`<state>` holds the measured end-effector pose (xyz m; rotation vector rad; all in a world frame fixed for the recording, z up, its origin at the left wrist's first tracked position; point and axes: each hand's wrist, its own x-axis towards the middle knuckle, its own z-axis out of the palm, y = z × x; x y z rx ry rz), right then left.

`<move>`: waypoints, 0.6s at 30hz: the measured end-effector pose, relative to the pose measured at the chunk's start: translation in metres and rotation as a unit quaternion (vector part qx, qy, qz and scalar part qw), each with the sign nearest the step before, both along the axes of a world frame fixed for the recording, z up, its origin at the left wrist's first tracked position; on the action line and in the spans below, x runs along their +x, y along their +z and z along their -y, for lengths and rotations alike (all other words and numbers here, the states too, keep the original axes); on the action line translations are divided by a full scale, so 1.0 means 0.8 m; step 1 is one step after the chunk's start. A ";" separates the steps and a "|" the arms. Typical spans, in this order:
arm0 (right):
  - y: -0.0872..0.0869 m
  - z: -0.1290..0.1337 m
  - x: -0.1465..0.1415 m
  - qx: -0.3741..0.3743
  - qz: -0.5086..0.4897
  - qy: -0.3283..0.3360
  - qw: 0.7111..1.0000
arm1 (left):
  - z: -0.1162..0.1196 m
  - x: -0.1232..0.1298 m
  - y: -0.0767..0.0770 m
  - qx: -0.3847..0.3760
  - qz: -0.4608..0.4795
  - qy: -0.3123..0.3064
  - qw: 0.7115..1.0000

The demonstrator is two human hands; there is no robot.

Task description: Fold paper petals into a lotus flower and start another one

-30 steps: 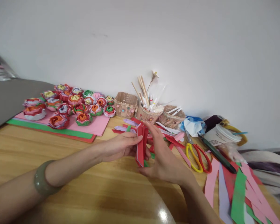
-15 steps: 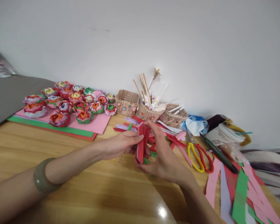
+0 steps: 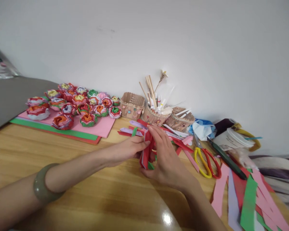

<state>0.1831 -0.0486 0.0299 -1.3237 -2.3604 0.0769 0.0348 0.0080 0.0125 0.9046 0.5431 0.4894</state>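
Note:
Several folded red paper strips (image 3: 145,150) stand upright as a bundle between my two hands, above the wooden table. My left hand (image 3: 131,149) pinches the bundle from the left, thumb across its front. On the other side my right hand (image 3: 167,157) closes round it, thumb at the lower end and fingers at the top; they hide part of the strips. Just behind lies a loose pile of folded red, lilac, green and pink strips (image 3: 131,131). Yellow-and-red-handled scissors (image 3: 204,160) rest to the right of my right hand.
Several folded paper flowers (image 3: 62,122) sit on stacked coloured sheets (image 3: 104,125) at left. Decorated baskets (image 3: 132,107) line the wall, one holding sticks and pens. At right are a green-black cutter-like tool (image 3: 227,158), a white cup (image 3: 232,139) and cut paper strips (image 3: 249,199).
My right hand's fingers have drawn closer together and bent over the top of the red strips. The left hand keeps its pinch. The view has shifted very slightly.

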 end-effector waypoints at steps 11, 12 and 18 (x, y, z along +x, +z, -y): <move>0.001 0.000 -0.001 -0.006 -0.116 -0.062 0.991 | 0.001 0.001 0.006 -0.032 0.041 0.070 0.996; 0.001 -0.001 -0.003 0.032 -0.154 -0.096 0.983 | 0.000 0.002 0.008 -0.033 0.055 0.095 0.993; -0.013 -0.002 -0.021 0.063 -0.210 -0.179 0.959 | 0.007 0.012 0.011 -0.049 0.130 0.201 0.970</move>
